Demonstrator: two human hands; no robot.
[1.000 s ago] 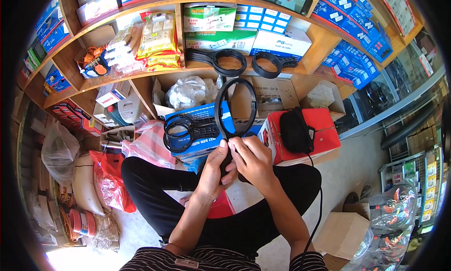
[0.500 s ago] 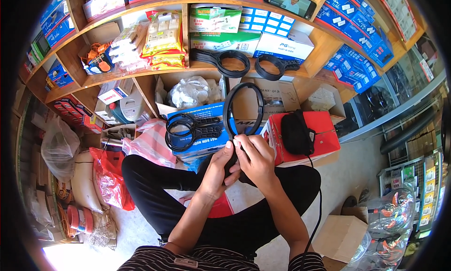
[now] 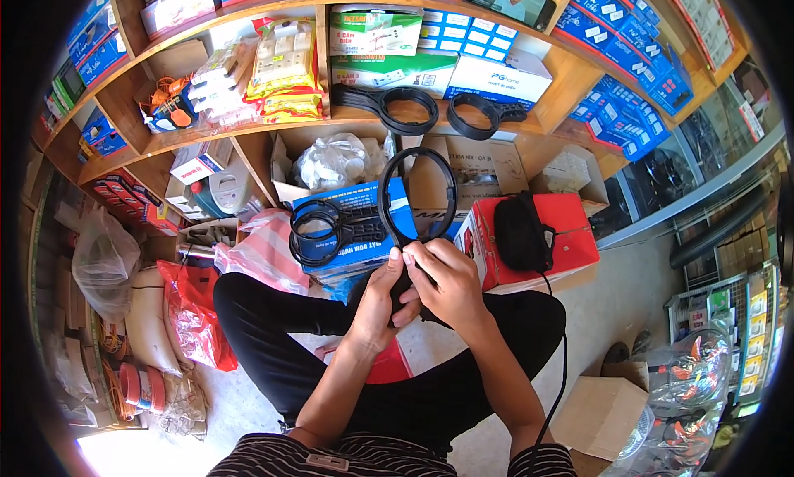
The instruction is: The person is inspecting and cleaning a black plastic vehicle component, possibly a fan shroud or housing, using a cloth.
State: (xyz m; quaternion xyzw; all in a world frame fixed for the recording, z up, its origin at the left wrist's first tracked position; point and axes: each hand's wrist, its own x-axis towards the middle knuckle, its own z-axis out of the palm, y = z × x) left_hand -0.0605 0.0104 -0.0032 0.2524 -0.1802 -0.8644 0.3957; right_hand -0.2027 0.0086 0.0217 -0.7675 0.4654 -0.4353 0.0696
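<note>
Wooden shelving [image 3: 571,76] stands at the rear. In front: red box [image 3: 575,229] at right, blue box [image 3: 364,254] at left. The black ring-ended tool [image 3: 386,200] is in both hands, ring pointing away. Right hand [image 3: 447,283]: fingertips pinched together at the ring base. Left hand [image 3: 380,303]: fingers curled closed around its lower end, largely hidden

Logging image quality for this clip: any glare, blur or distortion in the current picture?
Head view: wooden shelf edges bow into arcs; same view, lower-left floor washed out white; same view, held black ring wrench shows no obvious motion blur.
</note>
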